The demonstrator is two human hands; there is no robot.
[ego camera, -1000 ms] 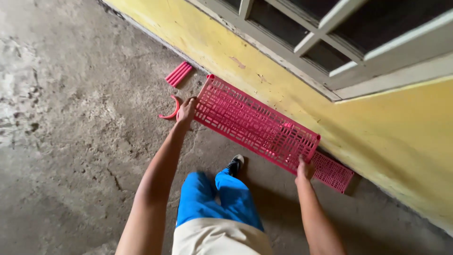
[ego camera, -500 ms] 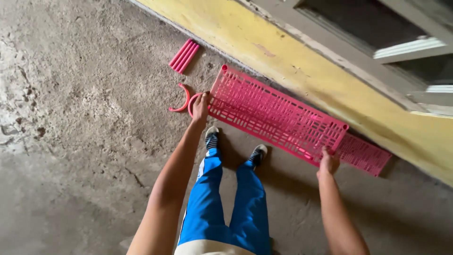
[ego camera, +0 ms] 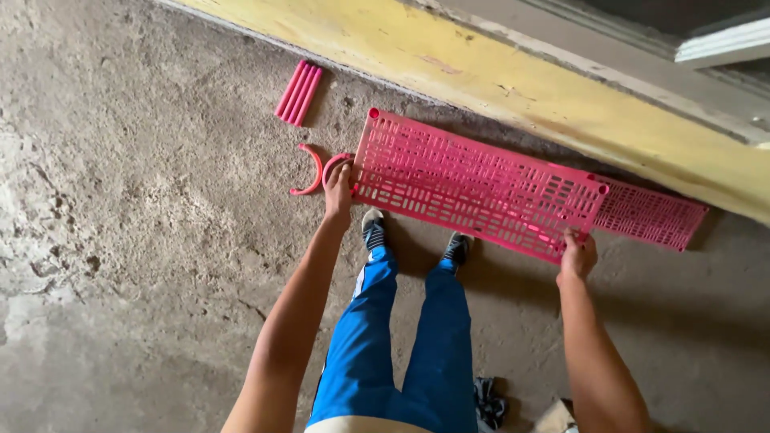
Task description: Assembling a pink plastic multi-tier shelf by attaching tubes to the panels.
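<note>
Holding a long pink slotted panel by both short ends, a person stands over a rough concrete floor beside a yellow wall. L hand has fingers curled over the panel's left edge; R hand pinches the lower right corner, so each grip is closed on the panel. It sits low, just above or on the floor, which of the two can't be told, roughly parallel to the wall base. A second, smaller pink grid lies partly under its right end. Left untouched: two curved pink pieces just beside the L hand and a bundle of pink rods nearer the wall. Judging by this, the panel is in hand but joined to nothing yet; most parts lie loose.
</note>
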